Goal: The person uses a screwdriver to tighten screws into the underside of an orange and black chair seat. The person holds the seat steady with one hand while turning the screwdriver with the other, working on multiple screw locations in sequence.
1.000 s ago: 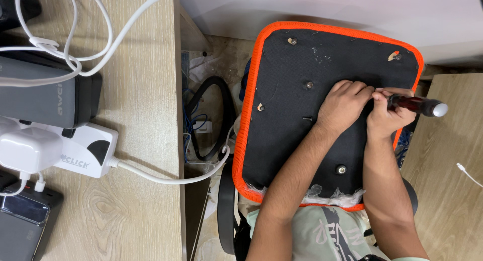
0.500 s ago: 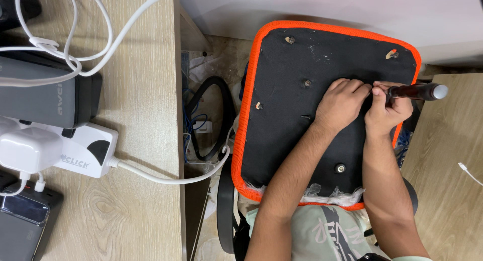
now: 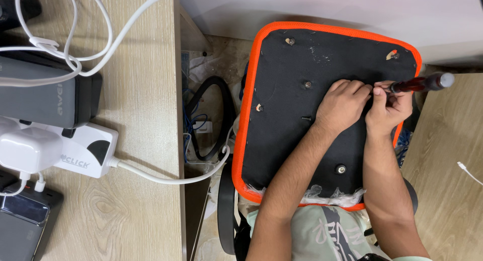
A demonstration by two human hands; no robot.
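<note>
An upturned chair seat (image 3: pixel 282 125) lies on my lap, its black underside edged in orange, with several screws and bolts showing in it. My left hand (image 3: pixel 342 102) rests knuckles-up on the black underside, fingers curled at the spot where the tool tip meets it. My right hand (image 3: pixel 390 107) grips a screwdriver (image 3: pixel 420 83) with a dark red handle and a grey cap, which points out to the right. The tool's tip is hidden between my two hands.
A wooden desk (image 3: pixel 136 115) at the left carries a white power strip (image 3: pixel 88 150), a white charger (image 3: pixel 25 150), white cables and dark devices. A gap with black cable loops (image 3: pixel 211 115) separates it from the seat. Another wooden surface (image 3: pixel 448 165) sits at the right.
The screwdriver handle has swung upward and farther right, from angling down-right to angling slightly up-right. My right hand shifted a little with it; my left hand stayed put.
</note>
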